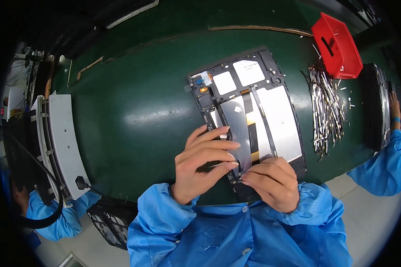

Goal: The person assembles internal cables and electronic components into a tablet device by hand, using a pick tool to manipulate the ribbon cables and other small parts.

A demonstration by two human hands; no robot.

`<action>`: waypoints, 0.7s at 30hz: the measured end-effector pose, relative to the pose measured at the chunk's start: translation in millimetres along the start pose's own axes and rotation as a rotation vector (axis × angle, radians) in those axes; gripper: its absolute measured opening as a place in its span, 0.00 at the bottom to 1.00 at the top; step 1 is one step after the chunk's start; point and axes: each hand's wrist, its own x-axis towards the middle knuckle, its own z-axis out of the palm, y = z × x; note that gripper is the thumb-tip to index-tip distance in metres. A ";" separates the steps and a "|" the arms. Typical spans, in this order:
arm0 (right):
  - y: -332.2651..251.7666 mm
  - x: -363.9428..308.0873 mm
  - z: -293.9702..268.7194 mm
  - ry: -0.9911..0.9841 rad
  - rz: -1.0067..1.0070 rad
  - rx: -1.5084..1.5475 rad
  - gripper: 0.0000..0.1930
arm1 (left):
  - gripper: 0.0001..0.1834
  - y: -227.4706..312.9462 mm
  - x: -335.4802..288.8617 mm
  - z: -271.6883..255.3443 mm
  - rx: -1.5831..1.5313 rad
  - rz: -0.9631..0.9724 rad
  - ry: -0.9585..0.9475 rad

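A: Where's the opened device (285, 129)?

B: On the green table (133, 142), right in front of the person, lying flat and a little askew with its insides facing up.

A: And the left hand (200, 164)?

B: Over the device's lower left edge — fingers fanned, thumb tip close to the index tip, by a thin black cable (239, 168). I can't tell whether they pinch it.

A: The right hand (274, 184)?

B: At the near end, fingertips bunched beside that cable (whatever sits between them is hidden, so I can't tell if they grip).

A: What's off to the right?

B: A heap of thin strips (325, 113) — and, just beyond, a red bin (352, 58).
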 end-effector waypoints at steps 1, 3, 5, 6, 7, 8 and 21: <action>-0.6 -0.3 0.5 -0.003 0.002 -0.002 0.12 | 0.08 -0.8 -0.8 0.3 -0.018 -0.011 0.009; -2.1 -2.0 0.7 -0.039 0.011 -0.082 0.12 | 0.07 -1.6 -1.5 0.6 -0.037 -0.024 0.023; -1.4 -0.8 -1.1 -0.062 0.007 -0.091 0.12 | 0.08 -1.1 -1.4 0.5 -0.051 -0.015 0.024; -0.8 -0.4 -1.8 -0.079 0.005 -0.100 0.13 | 0.08 -1.5 -1.2 0.8 -0.053 -0.017 0.028; -0.1 -0.4 -1.7 -0.084 0.004 -0.101 0.13 | 0.08 -1.7 -1.0 1.2 -0.054 -0.016 0.029; 0.6 -0.7 -1.5 -0.093 0.007 -0.103 0.13 | 0.08 -1.8 -0.9 1.4 -0.055 -0.015 0.030; 5.1 4.9 -6.1 -0.167 -0.061 -0.082 0.13 | 0.06 2.6 24.6 -3.6 0.096 0.089 -0.007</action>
